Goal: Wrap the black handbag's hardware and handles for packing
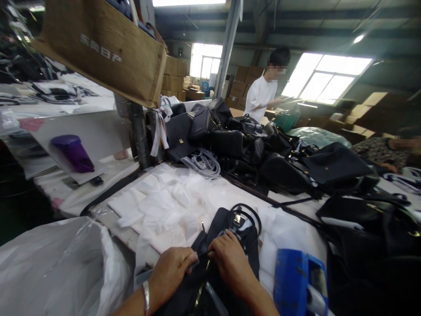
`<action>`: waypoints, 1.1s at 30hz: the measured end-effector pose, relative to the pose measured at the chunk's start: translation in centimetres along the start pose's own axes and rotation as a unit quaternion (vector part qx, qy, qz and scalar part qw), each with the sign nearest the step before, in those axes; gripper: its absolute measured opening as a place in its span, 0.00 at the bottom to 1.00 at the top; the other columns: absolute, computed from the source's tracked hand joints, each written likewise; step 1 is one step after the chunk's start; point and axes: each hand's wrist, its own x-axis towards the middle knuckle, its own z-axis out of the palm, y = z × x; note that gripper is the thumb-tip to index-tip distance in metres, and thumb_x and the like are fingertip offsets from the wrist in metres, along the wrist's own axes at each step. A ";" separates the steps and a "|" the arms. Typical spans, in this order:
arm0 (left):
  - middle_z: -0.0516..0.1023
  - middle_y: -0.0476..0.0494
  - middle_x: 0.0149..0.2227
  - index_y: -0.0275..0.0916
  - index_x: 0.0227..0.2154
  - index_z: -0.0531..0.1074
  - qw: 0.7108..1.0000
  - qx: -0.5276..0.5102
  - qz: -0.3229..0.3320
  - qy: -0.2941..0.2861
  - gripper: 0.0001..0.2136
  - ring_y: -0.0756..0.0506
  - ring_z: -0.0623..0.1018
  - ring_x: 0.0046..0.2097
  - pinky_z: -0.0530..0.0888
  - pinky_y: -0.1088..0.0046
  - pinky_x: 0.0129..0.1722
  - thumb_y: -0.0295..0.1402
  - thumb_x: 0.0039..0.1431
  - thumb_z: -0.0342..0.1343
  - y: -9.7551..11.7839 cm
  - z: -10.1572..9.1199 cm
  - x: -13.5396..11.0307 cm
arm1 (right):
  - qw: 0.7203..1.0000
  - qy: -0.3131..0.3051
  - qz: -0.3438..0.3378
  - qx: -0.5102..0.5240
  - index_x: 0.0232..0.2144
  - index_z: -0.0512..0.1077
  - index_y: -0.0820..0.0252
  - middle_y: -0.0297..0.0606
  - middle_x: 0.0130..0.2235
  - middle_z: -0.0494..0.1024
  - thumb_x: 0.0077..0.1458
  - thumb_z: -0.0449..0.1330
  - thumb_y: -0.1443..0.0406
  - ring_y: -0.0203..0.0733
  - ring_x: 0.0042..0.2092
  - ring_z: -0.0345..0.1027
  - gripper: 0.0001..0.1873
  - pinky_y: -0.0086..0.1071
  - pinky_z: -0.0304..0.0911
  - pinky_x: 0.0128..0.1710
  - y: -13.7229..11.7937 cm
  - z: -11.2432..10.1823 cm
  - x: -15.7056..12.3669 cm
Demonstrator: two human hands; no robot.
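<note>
A black handbag (pixel 217 219) with gold hardware and dark looped handles lies in front of me at the bottom centre of the head view. My left hand (pixel 174 268) is closed at the bag's left side, fingertips pinched on its edge, with a bit of clear plastic film by them. On top of the bag, my right hand (pixel 228 256) has its fingers curled over the black material near a gold zipper (pixel 199 295). My forearms and hands hide part of the bag.
White wrapping sheets (pixel 174 197) cover the table beyond the bag. A blue tape dispenser (pixel 291 281) stands at right, a large white plastic sack (pixel 62 267) at left. Black handbags (pixel 226 140) are piled behind. A brown tote (pixel 105 52) hangs overhead. A person (pixel 261 94) stands beyond the pile.
</note>
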 end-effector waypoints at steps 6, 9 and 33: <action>0.78 0.45 0.24 0.40 0.23 0.72 0.997 0.067 0.043 0.021 0.25 0.46 0.75 0.28 0.59 0.71 0.28 0.45 0.69 0.38 0.5 1.8 1.4 | 0.999 -0.021 -0.029 -0.012 0.33 0.71 0.58 0.34 0.34 0.77 0.60 0.52 0.72 0.41 0.42 0.69 0.09 0.40 0.46 0.62 -1.0 0.9 0.8; 0.78 0.43 0.26 0.39 0.24 0.73 0.993 0.092 0.058 0.038 0.25 0.44 0.75 0.30 0.59 0.68 0.29 0.44 0.69 0.37 1.0 2.8 2.3 | 0.999 -0.027 -0.018 -0.034 0.31 0.72 0.60 0.37 0.34 0.77 0.61 0.52 0.72 0.42 0.41 0.70 0.10 0.41 0.48 0.61 -0.4 0.7 1.1; 0.72 0.34 0.54 0.36 0.57 0.64 0.983 0.094 0.153 0.025 0.22 0.35 0.69 0.56 0.68 0.51 0.59 0.22 0.59 0.52 -0.4 4.8 3.4 | 0.991 -0.076 0.107 -0.003 0.30 0.76 0.56 0.35 0.34 0.78 0.45 0.70 0.55 0.41 0.36 0.72 0.14 0.29 0.59 0.32 0.5 3.2 12.1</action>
